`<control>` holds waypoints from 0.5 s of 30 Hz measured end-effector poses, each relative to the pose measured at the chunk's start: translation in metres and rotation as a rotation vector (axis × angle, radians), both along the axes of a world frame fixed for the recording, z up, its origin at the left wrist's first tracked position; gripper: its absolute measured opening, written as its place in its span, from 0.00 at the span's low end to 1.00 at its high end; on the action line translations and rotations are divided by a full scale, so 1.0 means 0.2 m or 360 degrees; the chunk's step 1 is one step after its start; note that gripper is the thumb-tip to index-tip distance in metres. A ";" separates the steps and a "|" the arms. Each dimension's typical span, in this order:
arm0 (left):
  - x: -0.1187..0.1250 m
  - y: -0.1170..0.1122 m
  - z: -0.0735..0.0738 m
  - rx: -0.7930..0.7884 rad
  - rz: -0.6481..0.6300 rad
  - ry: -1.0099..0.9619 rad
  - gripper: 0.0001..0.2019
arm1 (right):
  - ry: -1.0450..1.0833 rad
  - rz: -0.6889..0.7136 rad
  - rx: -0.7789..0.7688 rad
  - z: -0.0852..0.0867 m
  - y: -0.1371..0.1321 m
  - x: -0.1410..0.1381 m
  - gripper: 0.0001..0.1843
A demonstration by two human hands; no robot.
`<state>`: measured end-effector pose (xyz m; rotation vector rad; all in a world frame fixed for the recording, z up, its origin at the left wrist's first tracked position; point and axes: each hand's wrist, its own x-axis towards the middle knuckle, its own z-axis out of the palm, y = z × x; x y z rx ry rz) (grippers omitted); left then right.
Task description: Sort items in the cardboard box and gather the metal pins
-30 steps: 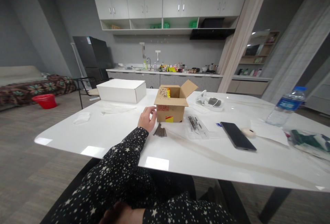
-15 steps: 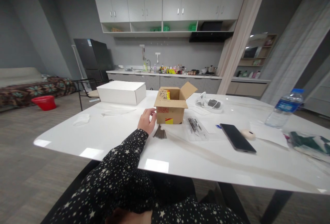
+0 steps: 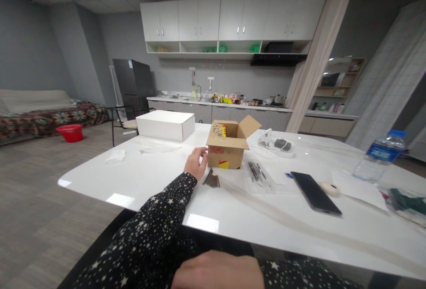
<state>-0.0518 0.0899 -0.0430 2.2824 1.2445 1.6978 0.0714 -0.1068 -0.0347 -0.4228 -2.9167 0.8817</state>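
My left hand rests on the white table, its fingers loosely curved and apart with nothing seen in them. Its fingertips are at the left side of an open cardboard box; whether they touch it I cannot tell. In front of the box lies a fanned bunch of long, thin, brownish metal pieces like nails or screws. A clear plastic case of dark metal bits is right of them. Low in the view, near my body, is my right hand, back of the hand up and fingers hidden.
A white box stands behind on the left, near a crumpled tissue. To the right are a black phone, a beige rounded object, a water bottle and a white corded device.
My right hand has come up into view at the bottom. The camera has tilted up, so the scene sits lower. My left hand stays by the cardboard box.
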 end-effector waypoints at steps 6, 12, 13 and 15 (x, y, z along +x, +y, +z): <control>-0.03 -0.05 0.04 -0.0018 0.0003 0.0005 0.09 | 0.0421 -0.0504 -0.0044 0.31 0.12 0.16 0.13; -0.03 -0.06 0.07 -0.0079 -0.0035 0.0059 0.10 | 0.0570 -0.0960 0.0147 0.33 0.48 0.31 0.13; -0.03 -0.06 0.07 -0.0097 -0.0040 0.0063 0.10 | 0.0572 -0.1035 0.0186 0.31 0.52 0.33 0.13; -0.03 -0.06 0.07 -0.0146 -0.0050 0.0084 0.09 | 0.0555 -0.1193 0.0194 0.27 0.60 0.35 0.13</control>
